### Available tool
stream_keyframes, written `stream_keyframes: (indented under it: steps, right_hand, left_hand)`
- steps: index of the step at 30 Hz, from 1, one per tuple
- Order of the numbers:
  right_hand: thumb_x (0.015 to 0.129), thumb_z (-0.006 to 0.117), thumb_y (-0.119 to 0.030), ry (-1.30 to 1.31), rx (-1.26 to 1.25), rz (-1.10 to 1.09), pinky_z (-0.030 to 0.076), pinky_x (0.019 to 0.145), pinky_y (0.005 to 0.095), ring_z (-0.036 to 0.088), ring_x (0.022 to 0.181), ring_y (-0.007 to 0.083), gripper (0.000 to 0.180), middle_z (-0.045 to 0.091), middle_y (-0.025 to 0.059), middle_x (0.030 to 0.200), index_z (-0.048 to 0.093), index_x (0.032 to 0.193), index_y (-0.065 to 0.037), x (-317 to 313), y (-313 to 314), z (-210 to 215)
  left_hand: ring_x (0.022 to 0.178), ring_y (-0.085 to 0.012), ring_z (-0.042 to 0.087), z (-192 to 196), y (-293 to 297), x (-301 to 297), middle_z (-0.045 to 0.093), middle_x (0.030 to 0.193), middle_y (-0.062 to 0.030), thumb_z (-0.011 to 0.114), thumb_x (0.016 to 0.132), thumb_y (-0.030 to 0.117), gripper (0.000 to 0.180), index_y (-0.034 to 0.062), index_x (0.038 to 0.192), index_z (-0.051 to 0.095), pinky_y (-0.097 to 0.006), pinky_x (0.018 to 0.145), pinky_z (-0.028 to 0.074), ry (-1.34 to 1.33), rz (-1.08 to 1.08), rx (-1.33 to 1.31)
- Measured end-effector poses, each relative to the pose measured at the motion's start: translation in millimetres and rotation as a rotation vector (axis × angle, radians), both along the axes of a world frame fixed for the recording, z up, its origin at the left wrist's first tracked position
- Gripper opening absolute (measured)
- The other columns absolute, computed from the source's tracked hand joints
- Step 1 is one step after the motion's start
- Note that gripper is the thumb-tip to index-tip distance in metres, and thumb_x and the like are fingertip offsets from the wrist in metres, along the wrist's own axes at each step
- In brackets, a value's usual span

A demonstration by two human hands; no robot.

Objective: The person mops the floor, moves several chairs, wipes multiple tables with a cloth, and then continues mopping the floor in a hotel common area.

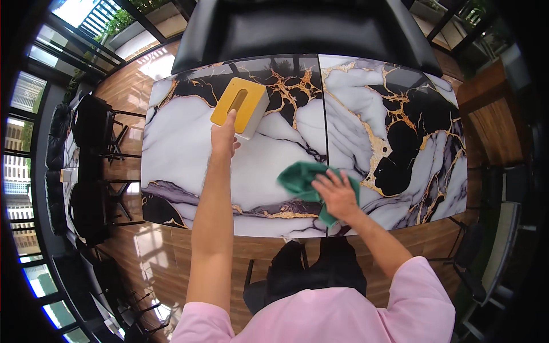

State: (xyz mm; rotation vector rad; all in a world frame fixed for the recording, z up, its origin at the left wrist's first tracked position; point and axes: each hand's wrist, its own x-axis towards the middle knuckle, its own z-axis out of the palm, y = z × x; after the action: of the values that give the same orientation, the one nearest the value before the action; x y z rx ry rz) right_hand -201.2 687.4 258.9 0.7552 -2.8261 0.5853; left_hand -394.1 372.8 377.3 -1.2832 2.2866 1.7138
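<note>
A tissue box with a yellow top and pale sides stands on the far left part of a glossy marble-patterned table. My left hand reaches out to its near corner. One finger lies on the yellow top at the end of the slot, and the others curl beside the box. On the table's near middle, across the dark seam, lies a crumpled green cloth. My right hand presses down on it with fingers spread over the fabric, the cloth bunched under the palm.
Beyond the table's far edge is a black padded sofa. Black chairs stand at the left beside another table. A wooden piece of furniture is at the right, with a chair lower down. The floor is brown wood.
</note>
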Motion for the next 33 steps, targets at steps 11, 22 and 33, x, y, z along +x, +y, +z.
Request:
stream_keyframes:
  steps: [11, 22, 33]
  right_hand:
    - [0.103, 0.041, -0.035, 0.126, 0.094, -0.137, 0.017, 0.120, 0.0594, 0.031, 0.149, 0.0291, 0.047, 0.039, 0.0006, 0.160, 0.047, 0.149, -0.025, -308.8, -126.2, -27.1]
    - [0.087, 0.070, -0.031, -0.138, -0.028, 0.563, 0.029, 0.118, 0.0512, 0.045, 0.140, 0.0261, 0.051, 0.054, 0.0022, 0.147, 0.061, 0.137, -0.025, -11.6, -65.9, 7.0]
    - [0.103, 0.039, -0.040, 0.090, 0.249, -0.079, 0.017, 0.119, 0.0618, 0.029, 0.150, 0.0298, 0.052, 0.036, -0.0002, 0.162, 0.042, 0.153, -0.027, -288.3, -398.5, -5.3]
  left_hand:
    - [0.092, -0.0246, 0.069, -4.4, -62.3, 74.8, 0.068, 0.106, -0.0119, 0.064, 0.092, 0.020, 0.032, -0.0002, 0.116, 0.062, -0.046, 0.076, 0.059, 0.228, 0.168, 0.119]
    - [0.070, -0.0134, 0.064, 80.8, -176.3, 411.7, 0.065, 0.089, -0.0034, 0.062, 0.094, 0.017, 0.013, 0.0074, 0.102, 0.060, -0.027, 0.053, 0.050, 0.179, 0.681, -0.117]
    - [0.066, -0.0128, 0.062, 53.1, -215.8, 544.1, 0.061, 0.086, -0.0035, 0.060, 0.095, 0.015, 0.010, 0.0055, 0.097, 0.057, -0.028, 0.051, 0.051, 0.188, 1.076, 0.030]
